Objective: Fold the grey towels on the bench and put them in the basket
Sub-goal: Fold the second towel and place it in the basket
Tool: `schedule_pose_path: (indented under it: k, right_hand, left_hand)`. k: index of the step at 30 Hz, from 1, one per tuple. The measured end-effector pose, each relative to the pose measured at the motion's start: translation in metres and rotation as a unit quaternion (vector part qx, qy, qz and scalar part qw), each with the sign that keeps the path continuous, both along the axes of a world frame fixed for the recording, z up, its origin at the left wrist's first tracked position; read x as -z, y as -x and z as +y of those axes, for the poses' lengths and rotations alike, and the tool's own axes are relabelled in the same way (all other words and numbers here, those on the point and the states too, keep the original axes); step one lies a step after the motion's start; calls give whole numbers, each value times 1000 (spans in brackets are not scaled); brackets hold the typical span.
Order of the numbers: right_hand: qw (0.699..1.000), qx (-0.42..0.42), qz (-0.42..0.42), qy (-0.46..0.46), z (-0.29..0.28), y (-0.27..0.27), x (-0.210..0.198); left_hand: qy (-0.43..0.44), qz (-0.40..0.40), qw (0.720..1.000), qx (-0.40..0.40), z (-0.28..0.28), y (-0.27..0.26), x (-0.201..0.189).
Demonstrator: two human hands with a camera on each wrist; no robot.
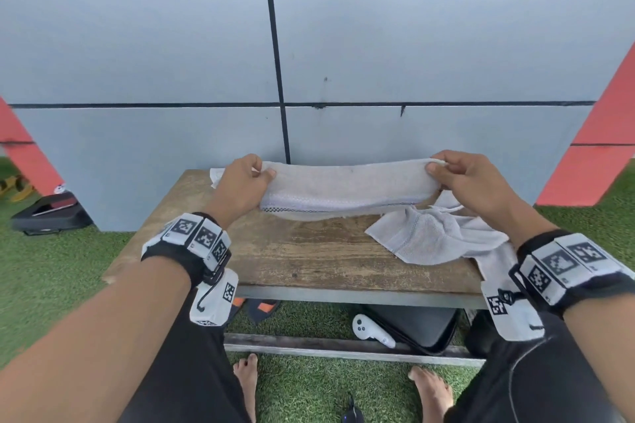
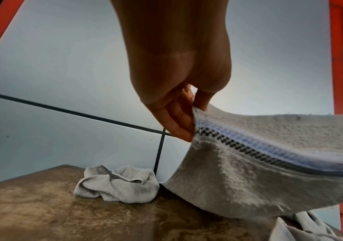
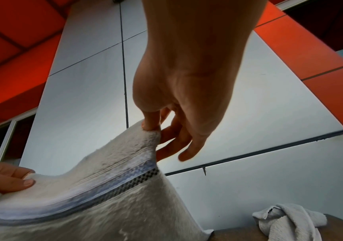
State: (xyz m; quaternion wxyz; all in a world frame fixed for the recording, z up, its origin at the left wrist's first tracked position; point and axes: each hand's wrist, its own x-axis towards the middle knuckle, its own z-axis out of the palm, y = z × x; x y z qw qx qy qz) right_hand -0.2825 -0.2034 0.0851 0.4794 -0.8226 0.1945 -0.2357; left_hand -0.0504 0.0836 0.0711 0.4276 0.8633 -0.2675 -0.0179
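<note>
The left hand (image 1: 240,184) and right hand (image 1: 470,182) are each pinching an end of a grey towel (image 1: 343,189), stretching it over the bench's (image 1: 292,257) far edge. It is showing a blue stripe and black checkered band. Another towel (image 1: 433,237) is lying crumpled at the bench's right edge.

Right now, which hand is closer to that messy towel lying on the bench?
The right hand. The crumpled towel lies on the bench just below it, while the left hand pinches the far end of the stretched towel. It must let go first.
</note>
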Motion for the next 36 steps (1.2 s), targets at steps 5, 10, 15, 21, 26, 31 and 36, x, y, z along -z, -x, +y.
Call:
schedule_pose_path:
  k: [5, 10, 15, 21, 26, 31, 36]
  right_hand:
    - [992, -74, 97, -23, 18, 22, 0]
    - [980, -94, 171, -40, 29, 17, 7]
    - [987, -23, 158, -33, 11, -19, 35]
    - [987, 45, 153, -30, -21, -78, 60]
    - [980, 95, 167, 41, -53, -135, 72]
    - [973, 106, 178, 99, -90, -179, 90]
    - [960, 108, 226, 123, -130, -223, 109]
  left_hand:
    - [-73, 33, 996, 30, 25, 14, 20]
    - [-91, 97, 991, 35, 36, 9, 46]
    - [-63, 101, 993, -1, 25, -5, 58]
    - [-68, 83, 993, -49, -12, -42, 64]
    - [-86, 64, 993, -58, -56, -91, 74]
    - [-120, 52, 990, -60, -99, -142, 95]
    - [-127, 27, 989, -66, -135, -181, 125]
